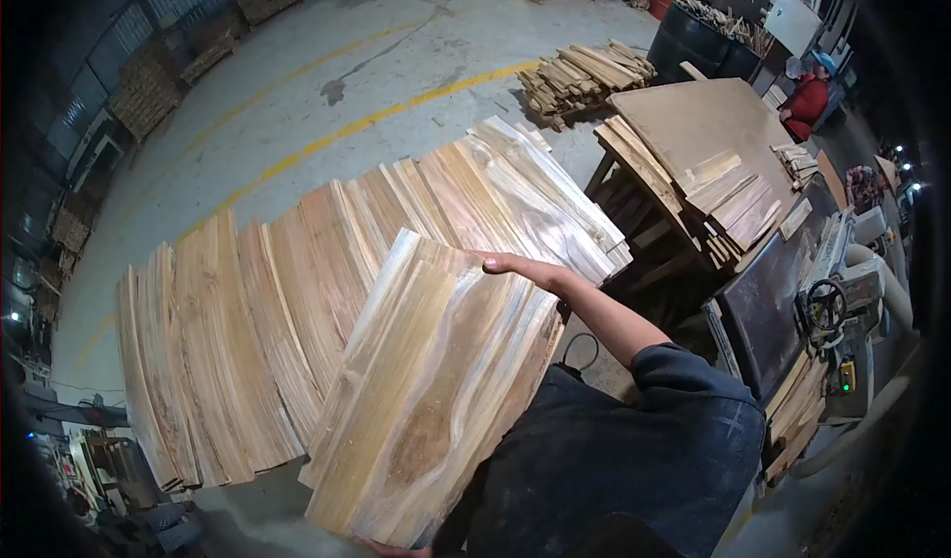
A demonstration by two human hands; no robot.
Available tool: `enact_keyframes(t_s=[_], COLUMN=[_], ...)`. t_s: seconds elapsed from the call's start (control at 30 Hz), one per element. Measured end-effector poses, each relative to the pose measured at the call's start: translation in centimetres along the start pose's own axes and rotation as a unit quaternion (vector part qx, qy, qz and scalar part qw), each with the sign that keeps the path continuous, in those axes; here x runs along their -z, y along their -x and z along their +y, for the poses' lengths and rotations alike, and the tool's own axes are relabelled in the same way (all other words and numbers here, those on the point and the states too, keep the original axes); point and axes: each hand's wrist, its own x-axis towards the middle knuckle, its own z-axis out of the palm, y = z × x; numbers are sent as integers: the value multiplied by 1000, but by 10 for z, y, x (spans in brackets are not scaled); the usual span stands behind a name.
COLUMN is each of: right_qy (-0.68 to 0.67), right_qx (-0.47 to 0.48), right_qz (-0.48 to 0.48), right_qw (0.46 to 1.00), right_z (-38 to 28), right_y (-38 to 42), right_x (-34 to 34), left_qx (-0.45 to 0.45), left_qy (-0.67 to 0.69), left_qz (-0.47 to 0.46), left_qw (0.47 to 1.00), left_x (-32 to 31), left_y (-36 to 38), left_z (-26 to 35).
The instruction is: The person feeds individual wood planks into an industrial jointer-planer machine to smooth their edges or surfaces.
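Several wooden boards point(426, 390), stacked flat on each other, are held at a tilt in front of my body. My right hand point(502, 263) grips their far end, its thumb lying over the top face. At the near end, my left hand point(391, 548) shows only in part at the bottom of the view, holding the edge of the same boards. Beyond and to the left, a long row of planks point(238, 330) lies side by side, partly hidden behind the held boards.
A brown-topped table point(703, 122) with loose board pieces point(728, 202) stands at the right, beside a machine with a handwheel point(825, 305). Behind are a wood pile point(584, 78) and a dark drum point(693, 43). A person in red point(807, 102) is at the far right.
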Motion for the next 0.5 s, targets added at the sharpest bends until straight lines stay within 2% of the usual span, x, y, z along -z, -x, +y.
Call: enact_keyframes(t_s=[0.13,0.23,0.33,0.37,0.43,0.5], right_qy=[-25,-55,-43,-57,-51,16], right_qx=[21,-38,-3,-3,8,41], right_qz=[-23,26,-27,-14,0,35], right_qw=[999,997,999,998,999,998], right_z=[-3,-4,-6,13,9,17], right_y=[-2,-1,-9,-19,-5,14], right_x=[3,0,9,25,19,35], left_qx=[10,15,15,14,21,28], left_qy=[3,4,10,14,20,42], left_qz=[-7,-10,-18,-24,-37,-58], left_qw=[1000,1000,1000,1000,999,997], left_x=[-14,-19,-24,-24,-24,-16], left_y=[-3,-3,-1,0,8,13], left_z=[-2,-2,-2,-2,-3,-9])
